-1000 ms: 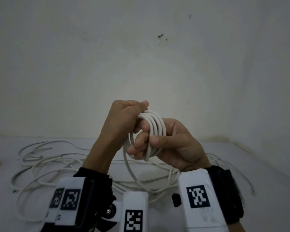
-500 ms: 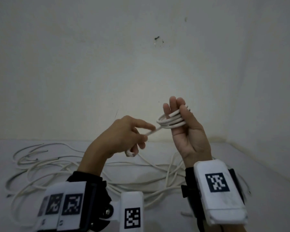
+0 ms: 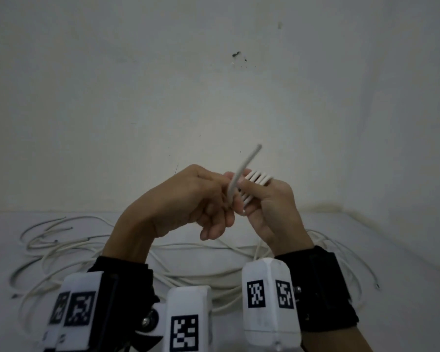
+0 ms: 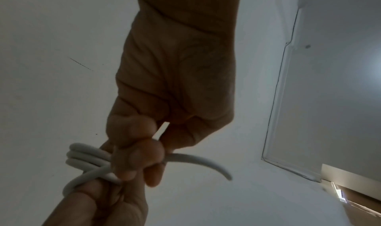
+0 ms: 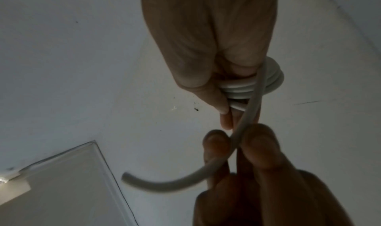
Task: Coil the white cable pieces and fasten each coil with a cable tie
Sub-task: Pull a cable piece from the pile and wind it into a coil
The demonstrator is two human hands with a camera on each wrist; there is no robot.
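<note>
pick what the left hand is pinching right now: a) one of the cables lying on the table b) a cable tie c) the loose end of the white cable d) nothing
c: the left hand pinches the free tail of the white cable between its fingertips, while the coil sits wound round the fingers of the right hand.

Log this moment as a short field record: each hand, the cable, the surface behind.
left hand: pinches the free end of the white round cable between fingertips
right hand: fingers wrapped by the white cable coil, thumb on it
free end: sticks up, crossing the coil
cable tie: none visible
white table: loose white cable pieces lie tangled
</note>
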